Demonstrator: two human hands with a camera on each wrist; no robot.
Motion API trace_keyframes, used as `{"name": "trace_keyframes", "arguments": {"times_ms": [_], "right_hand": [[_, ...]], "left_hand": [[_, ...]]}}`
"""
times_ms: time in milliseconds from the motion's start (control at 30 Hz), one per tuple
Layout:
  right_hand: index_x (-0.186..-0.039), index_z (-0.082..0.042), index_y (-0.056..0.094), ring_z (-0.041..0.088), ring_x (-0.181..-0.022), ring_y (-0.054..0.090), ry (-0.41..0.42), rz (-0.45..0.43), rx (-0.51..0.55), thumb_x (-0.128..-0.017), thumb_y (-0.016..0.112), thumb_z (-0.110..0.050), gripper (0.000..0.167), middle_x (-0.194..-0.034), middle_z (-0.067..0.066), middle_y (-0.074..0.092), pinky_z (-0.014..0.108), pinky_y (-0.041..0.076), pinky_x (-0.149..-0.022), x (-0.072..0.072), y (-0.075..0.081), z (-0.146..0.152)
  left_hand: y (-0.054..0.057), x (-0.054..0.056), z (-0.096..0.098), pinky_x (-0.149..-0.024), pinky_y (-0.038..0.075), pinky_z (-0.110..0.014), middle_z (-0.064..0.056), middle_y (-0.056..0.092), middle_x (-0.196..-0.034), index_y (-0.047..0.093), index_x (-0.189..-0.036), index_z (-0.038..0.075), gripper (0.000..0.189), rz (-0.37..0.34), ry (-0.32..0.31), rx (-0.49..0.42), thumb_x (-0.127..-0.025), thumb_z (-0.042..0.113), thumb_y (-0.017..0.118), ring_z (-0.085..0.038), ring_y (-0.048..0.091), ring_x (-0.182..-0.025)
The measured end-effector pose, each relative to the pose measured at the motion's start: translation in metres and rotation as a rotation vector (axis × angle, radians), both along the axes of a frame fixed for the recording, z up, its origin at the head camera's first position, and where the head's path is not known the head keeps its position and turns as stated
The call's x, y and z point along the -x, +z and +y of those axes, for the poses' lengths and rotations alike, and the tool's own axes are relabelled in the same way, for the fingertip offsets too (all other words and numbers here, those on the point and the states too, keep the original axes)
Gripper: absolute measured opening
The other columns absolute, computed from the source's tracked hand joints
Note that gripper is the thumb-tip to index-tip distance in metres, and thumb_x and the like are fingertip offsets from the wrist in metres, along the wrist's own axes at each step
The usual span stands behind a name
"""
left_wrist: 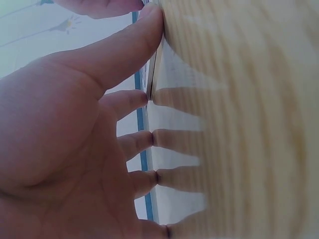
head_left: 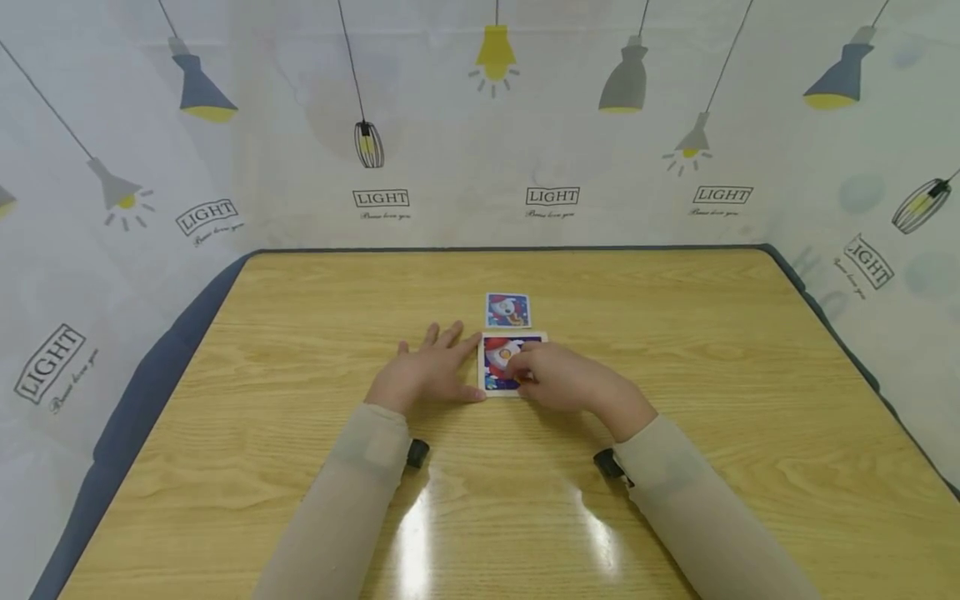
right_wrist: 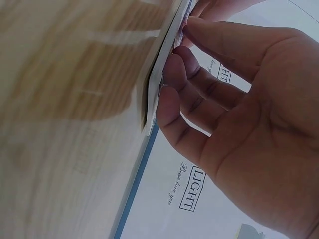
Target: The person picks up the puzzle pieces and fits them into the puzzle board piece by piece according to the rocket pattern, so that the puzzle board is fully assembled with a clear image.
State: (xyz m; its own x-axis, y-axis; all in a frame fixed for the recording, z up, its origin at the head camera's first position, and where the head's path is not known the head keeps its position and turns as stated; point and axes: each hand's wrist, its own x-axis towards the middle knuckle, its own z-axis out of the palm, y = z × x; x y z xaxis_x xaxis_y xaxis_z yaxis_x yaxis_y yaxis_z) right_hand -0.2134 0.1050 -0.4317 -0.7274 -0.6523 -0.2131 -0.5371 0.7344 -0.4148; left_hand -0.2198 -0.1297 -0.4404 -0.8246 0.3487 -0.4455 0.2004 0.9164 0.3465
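A square picture board (head_left: 498, 367) with a pale border lies flat on the table, showing a red, white and blue cartoon. My left hand (head_left: 433, 371) is spread at its left side. The thumb (left_wrist: 142, 40) and index finger of that hand touch the board's edge, and its other fingertips rest on the table. My right hand (head_left: 558, 375) covers the board's right part. In the right wrist view its bent fingers (right_wrist: 170, 102) and thumb touch the picture's surface; whether they pinch a piece is hidden. Behind the board lies a smaller picture card (head_left: 507, 310).
The wooden table (head_left: 300, 467) has a dark blue edge (head_left: 150, 392) around its back and sides. A white sheet (head_left: 450, 108) printed with lamps and the word LIGHT hangs behind and beside it. Dark wrist cameras (head_left: 417, 453) sit at both sleeves.
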Motion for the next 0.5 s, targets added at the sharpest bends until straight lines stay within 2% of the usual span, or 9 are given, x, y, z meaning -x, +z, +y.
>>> {"name": "trace_keyframes", "arguments": {"times_ms": [167,300,367,500], "right_hand": [[-0.127,-0.008,0.075,0.021,-0.107,0.067,0.014,-0.003,0.049,-0.104,0.068,-0.011,0.025,-0.122,0.01,0.073,0.043,0.06,-0.097,0.001,0.007,0.01],[-0.133,-0.007,0.072,0.023,-0.107,0.068,-0.041,0.023,0.098,-0.103,0.068,-0.011,0.03,-0.124,0.012,0.073,0.044,0.061,-0.094,-0.003,0.03,0.034],[-0.135,-0.008,0.071,0.022,-0.105,0.068,-0.07,0.031,0.093,-0.103,0.068,-0.012,0.033,-0.125,0.012,0.072,0.043,0.061,-0.091,-0.007,0.042,0.05],[-0.133,-0.008,0.071,0.017,-0.102,0.068,-0.033,0.03,0.042,-0.103,0.069,-0.012,0.03,-0.127,0.01,0.072,0.04,0.06,-0.088,-0.019,0.053,0.086]], "left_hand": [[0.001,0.0,0.001,-0.128,-0.001,-0.079,-0.004,-0.005,-0.182,0.012,-0.172,0.034,0.098,-0.014,0.007,-0.009,-0.097,0.062,0.069,-0.04,-0.011,-0.167],[0.001,-0.001,0.002,-0.128,-0.002,-0.079,-0.004,-0.005,-0.182,0.013,-0.172,0.034,0.098,-0.015,0.002,-0.021,-0.097,0.061,0.069,-0.04,-0.012,-0.167],[0.0,-0.001,0.003,-0.128,-0.002,-0.078,-0.004,-0.005,-0.182,0.013,-0.172,0.033,0.098,-0.01,-0.001,-0.025,-0.097,0.06,0.069,-0.04,-0.011,-0.167],[0.002,-0.001,0.003,-0.128,-0.003,-0.078,-0.004,-0.005,-0.182,0.013,-0.172,0.033,0.099,-0.008,0.008,-0.024,-0.097,0.06,0.071,-0.04,-0.011,-0.167]]}}
